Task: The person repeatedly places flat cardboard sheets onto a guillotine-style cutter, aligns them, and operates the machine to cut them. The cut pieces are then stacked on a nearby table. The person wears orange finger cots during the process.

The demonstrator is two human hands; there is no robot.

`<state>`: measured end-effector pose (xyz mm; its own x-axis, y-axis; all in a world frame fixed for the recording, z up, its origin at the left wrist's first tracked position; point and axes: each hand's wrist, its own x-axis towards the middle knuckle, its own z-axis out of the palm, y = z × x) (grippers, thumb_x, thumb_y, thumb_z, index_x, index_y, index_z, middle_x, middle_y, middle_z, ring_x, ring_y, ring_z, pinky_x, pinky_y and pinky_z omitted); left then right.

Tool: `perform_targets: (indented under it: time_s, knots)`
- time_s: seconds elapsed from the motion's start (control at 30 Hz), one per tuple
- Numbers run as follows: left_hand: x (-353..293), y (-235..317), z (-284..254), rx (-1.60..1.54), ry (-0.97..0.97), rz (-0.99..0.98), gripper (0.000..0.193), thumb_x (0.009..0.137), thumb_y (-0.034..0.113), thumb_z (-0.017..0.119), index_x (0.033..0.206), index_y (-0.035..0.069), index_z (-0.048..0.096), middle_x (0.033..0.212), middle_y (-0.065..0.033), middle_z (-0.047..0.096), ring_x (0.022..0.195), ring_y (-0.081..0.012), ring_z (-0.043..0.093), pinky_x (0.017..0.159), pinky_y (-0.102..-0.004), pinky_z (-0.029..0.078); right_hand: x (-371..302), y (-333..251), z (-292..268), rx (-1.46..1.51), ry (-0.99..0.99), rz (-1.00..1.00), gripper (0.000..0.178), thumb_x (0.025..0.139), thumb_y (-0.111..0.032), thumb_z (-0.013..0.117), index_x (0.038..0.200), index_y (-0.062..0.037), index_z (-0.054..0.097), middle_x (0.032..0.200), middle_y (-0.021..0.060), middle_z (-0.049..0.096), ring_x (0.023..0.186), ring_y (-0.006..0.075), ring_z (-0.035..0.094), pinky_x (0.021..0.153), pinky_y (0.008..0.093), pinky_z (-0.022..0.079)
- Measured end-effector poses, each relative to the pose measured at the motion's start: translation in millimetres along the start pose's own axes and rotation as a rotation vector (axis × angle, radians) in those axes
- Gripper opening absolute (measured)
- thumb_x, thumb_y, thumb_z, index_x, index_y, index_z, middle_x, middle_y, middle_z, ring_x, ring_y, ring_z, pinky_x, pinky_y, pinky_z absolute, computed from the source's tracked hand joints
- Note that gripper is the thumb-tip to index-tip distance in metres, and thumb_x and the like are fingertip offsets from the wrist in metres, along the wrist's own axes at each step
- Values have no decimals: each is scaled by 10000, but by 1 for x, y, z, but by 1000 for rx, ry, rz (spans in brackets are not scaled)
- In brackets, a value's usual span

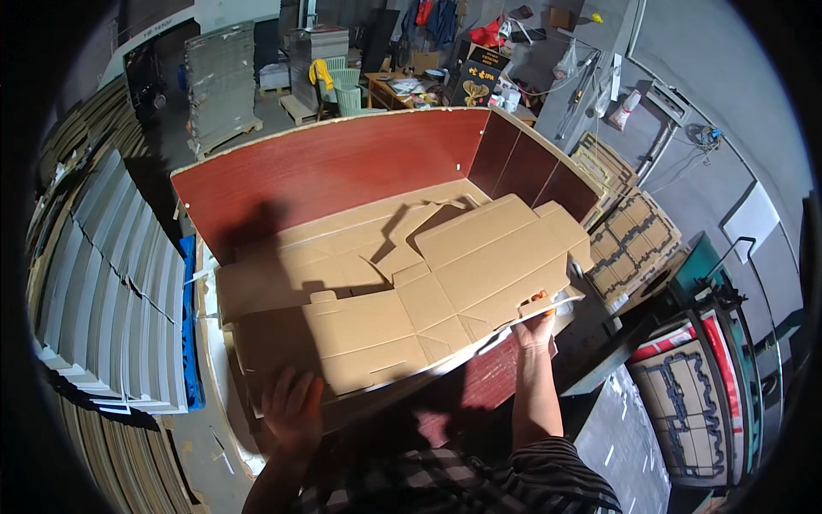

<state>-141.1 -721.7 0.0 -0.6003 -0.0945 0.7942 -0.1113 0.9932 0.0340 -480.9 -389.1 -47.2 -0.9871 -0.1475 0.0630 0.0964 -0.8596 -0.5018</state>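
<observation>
A large brown die-cut cardboard sheet (368,343), creased with fold lines, slots and tabs, lies tilted across the near side of a red-walled enclosure. My left hand (293,409) is in shadow at the sheet's near left corner, its fingers bent over the edge. Further right, my right hand (536,327) grips the near edge; orange-covered fingertips show through a cut-out there. The sheet's white underside shows along that edge. Beneath and beyond it, more flat brown cardboard (300,270) lies inside the enclosure.
Red panels (342,171) wall the far and right sides. Stacked grey-white sheets (120,291) stand at left, with a blue pallet (190,325) beside them. Cutting-die boards (685,411) lean at right, near a grey metal surface (621,428). A cluttered desk (390,90) stands behind.
</observation>
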Motion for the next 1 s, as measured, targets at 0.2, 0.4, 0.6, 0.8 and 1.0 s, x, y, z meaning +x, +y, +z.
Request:
perform_targets:
  time_s: [0.2, 0.4, 0.6, 0.8, 1.0]
  knots:
    - [-12, 36, -6, -91, -138, 103, 160, 791, 173, 734, 916, 79, 703, 1021, -91, 656, 1003, -314, 590, 797, -430, 496, 3, -2, -31, -52, 475, -241, 682, 900, -632, 426, 1316, -95, 490, 1222, 114, 577, 1110, 303, 562, 929, 426, 481]
    - [-31, 41, -43, -405, -505, -1, 441, 752, 233, 739, 1142, 55, 633, 1222, -121, 585, 1136, -346, 533, 911, -476, 460, -6, -26, -57, -154, 469, -149, 784, 832, -750, 308, 1262, -140, 549, 1150, 108, 624, 1053, 346, 602, 869, 517, 508]
    - [-39, -39, -44, -280, -259, -473, 506, 786, 157, 730, 1237, 12, 554, 1241, -164, 577, 1195, -330, 524, 998, -463, 423, -49, -18, -21, -118, 76, -96, 495, 897, -514, 473, 1160, -116, 602, 979, 71, 682, 728, 224, 672, 636, 340, 585]
    - [-47, -137, -1, -490, -3, -1066, 587, 898, 201, 645, 1387, -21, 407, 1335, -193, 526, 1256, -264, 486, 1011, -312, 403, -15, -24, -78, -341, 96, 213, 486, 848, -377, 657, 1280, -183, 546, 1196, 52, 619, 988, 231, 637, 850, 405, 576]
    - [-42, -197, 102, -1181, 94, -1342, 734, 869, 350, 678, 1399, -58, 376, 1353, -158, 518, 1235, -230, 489, 996, -308, 386, 30, -52, -144, -204, 202, 77, 292, 933, -284, 596, 1166, -108, 590, 940, 70, 663, 856, 191, 653, 760, 327, 593]
